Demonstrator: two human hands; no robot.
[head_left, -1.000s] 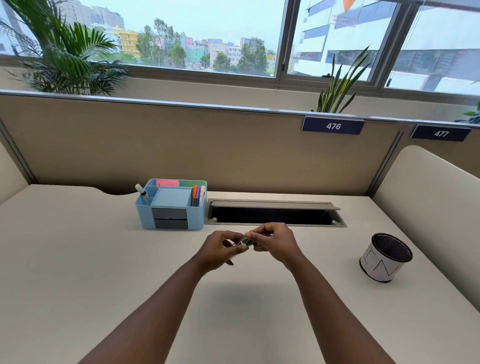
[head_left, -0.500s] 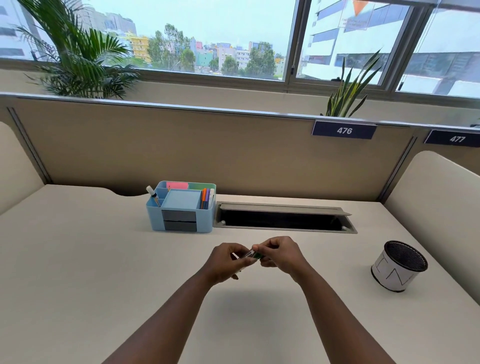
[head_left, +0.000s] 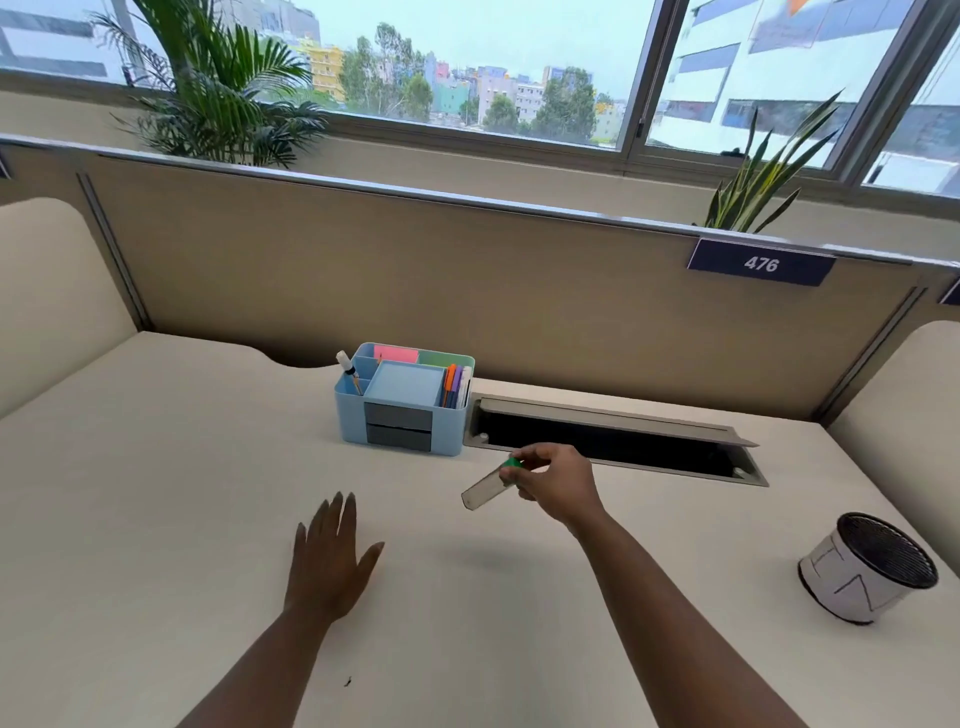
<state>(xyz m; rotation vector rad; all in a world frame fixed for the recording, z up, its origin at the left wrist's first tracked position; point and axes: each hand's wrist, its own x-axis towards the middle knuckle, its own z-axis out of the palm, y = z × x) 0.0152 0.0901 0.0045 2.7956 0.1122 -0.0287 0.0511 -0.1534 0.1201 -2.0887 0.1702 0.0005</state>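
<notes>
**Near field.** The left hand (head_left: 330, 564) is shown nearest, palm down, with its fingers straight and slightly spread, low over the cream laminate desk (head_left: 156, 519). Whether it touches the surface cannot be told.

**Object.** The small translucent grey tube with a green cap (head_left: 485, 488) is held above the desk. It is pinched at its capped end by the curled fingers of the right hand (head_left: 558, 486), and its free end slants down and to the left. It is well apart from the left hand and near the front of the light-blue plastic desk organiser (head_left: 405, 402).

**Risk.** The hold is judged to be light and at one end only, so the tube could swing, slip out and roll. If carried forward, it could be dropped into the open dark cable slot (head_left: 613, 447) just beyond the right hand, or knocked against the upright coloured pens (head_left: 453, 387) in the organiser.

**Surface and room.** A white cup with a black mesh top (head_left: 867, 574) is seen well apart at the right. The desk is closed off by a tan partition (head_left: 467, 280) carrying a dark-blue label reading 476 (head_left: 761, 264). Beyond it, a palm plant (head_left: 218, 98) and a spiky-leaved plant (head_left: 758, 182) are set before a wide window (head_left: 493, 67) onto city buildings.
</notes>
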